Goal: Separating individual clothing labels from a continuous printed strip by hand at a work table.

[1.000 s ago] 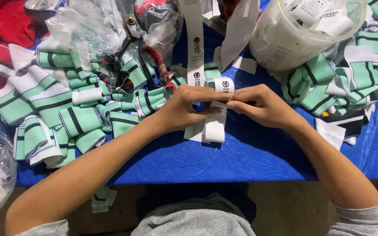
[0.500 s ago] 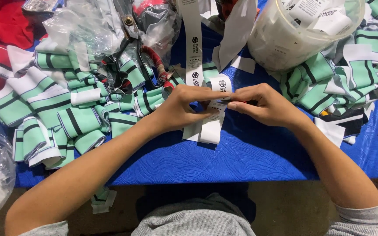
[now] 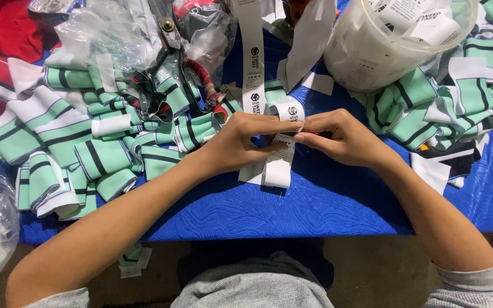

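White label strip at frame centre is being folded, pinched by left hand and right hand; a firm crease is judged next

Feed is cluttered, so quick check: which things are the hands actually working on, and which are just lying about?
In hand:
left hand and right hand pinching a white label strip.

Lying about:
green striped fabric pieces
clear tub of labels
plastic bags
scissors
blue table cover

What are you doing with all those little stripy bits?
A person's left hand and right hand pinch a white label strip together over a blue table. Piles of green striped cloth pieces lie on both sides, and a clear tub of labels stands behind the hands.
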